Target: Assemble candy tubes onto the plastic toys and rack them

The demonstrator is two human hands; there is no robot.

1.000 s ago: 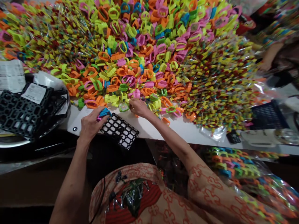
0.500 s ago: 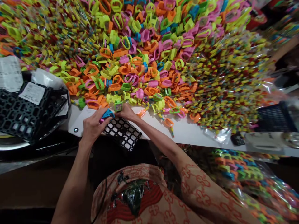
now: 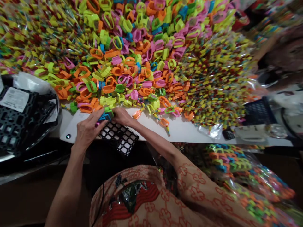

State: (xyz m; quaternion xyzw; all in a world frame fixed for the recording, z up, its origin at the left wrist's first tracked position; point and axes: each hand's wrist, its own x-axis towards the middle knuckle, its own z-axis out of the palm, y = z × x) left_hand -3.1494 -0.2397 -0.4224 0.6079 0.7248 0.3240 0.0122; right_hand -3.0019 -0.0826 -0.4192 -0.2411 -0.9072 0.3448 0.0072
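My left hand (image 3: pixel 85 130) is closed around a blue toy watch (image 3: pixel 104 117), with a bit of purple plastic showing under its fingers. Right against the blue one is a green toy watch (image 3: pixel 109 111), pinched by my right hand (image 3: pixel 122 116); its fingertips are partly hidden. Below both hands a black plastic grid tray (image 3: pixel 126 142) lies slanted over the table's front edge. A loose orange toy watch (image 3: pixel 137 113) rests on the white tabletop to the right of my right hand, and another orange watch (image 3: pixel 164 122) lies further right.
A large heap of coloured toy watches (image 3: pixel 123 71) covers the table beyond my hands. Bagged small yellow pieces (image 3: pixel 220 82) flank it. At left, a basin (image 3: pixel 59 118) holds black grid trays (image 3: pixel 16 123). Filled bags (image 3: pixel 258 179) sit below at right. A co-worker's arm (image 3: pixel 265 50) shows far right.
My right hand has picked the green toy watch from the heap's near edge and brought it left against the blue one. My left hand keeps its hold; the view has shifted slightly.
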